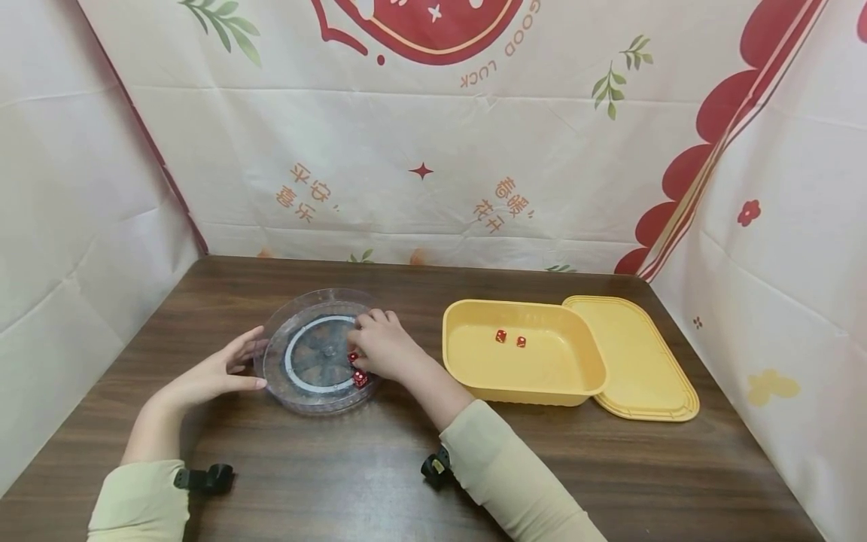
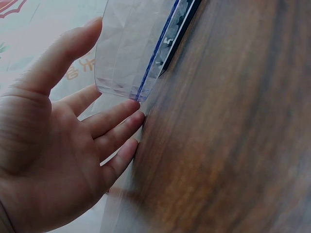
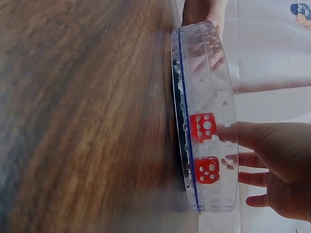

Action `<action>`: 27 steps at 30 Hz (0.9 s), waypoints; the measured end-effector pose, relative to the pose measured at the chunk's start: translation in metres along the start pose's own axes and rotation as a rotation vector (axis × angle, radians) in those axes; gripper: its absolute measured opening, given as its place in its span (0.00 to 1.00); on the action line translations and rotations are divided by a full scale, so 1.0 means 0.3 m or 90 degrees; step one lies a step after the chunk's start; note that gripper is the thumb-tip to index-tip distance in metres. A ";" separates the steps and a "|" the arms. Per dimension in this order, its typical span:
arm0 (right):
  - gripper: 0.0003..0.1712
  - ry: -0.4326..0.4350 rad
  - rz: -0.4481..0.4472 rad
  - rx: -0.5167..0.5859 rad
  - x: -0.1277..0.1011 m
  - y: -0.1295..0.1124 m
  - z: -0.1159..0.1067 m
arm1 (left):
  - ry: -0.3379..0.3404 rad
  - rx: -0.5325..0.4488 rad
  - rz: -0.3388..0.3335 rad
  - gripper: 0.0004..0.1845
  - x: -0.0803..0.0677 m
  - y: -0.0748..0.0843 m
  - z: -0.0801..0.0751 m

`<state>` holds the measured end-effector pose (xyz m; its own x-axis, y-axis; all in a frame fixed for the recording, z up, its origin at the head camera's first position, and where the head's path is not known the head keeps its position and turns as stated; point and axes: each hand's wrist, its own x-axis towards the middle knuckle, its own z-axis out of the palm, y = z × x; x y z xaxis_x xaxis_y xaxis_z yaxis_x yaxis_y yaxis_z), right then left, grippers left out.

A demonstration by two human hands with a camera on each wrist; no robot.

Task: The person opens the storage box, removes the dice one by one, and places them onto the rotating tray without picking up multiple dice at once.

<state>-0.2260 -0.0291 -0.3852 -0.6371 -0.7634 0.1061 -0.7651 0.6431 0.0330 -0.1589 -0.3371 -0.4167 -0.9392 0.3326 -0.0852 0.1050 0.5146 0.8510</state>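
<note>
figure: a clear round dish (image 1: 314, 352) lies flat on the table (image 1: 379, 467), left of centre, with two red dice (image 3: 206, 148) inside it at its right edge. the right hand (image 1: 384, 348) reaches over the rim from the right, its fingers curled down at the nearer die (image 1: 360, 379); whether they already pinch it cannot be told, as the fingertips are hidden from above and blurred through the wall in the wrist view. the left hand (image 1: 215, 374) is released, fingers straight, resting against the dish's left wall (image 2: 127, 53) to steady it. the dice appear small, hard, light and smooth, likely to slip or roll; judged best taken by two opposite faces between thumb and forefinger. being cubes, they have no long axis; both show pipped faces sideways toward the dish wall. the dish looks thin, stiff, light plastic that may slide on the wood. a yellow tray (image 1: 467, 376) with two more dice (image 1: 511, 338) stands to the right, its lid (image 1: 650, 361) beside it.
</note>
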 end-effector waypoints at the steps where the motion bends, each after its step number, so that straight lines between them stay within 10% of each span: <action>1: 0.08 0.001 -0.002 0.003 -0.001 -0.001 0.000 | 0.001 0.000 0.000 0.51 0.000 0.000 0.000; 27: 0.13 0.033 0.016 0.080 -0.127 0.038 -0.097 | 0.003 0.000 -0.009 0.51 0.000 0.000 0.001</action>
<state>-0.2077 0.0091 -0.3599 -0.6530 -0.7409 0.1574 -0.7567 0.6468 -0.0947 -0.1587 -0.3370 -0.4168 -0.9423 0.3209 -0.0952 0.0909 0.5189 0.8500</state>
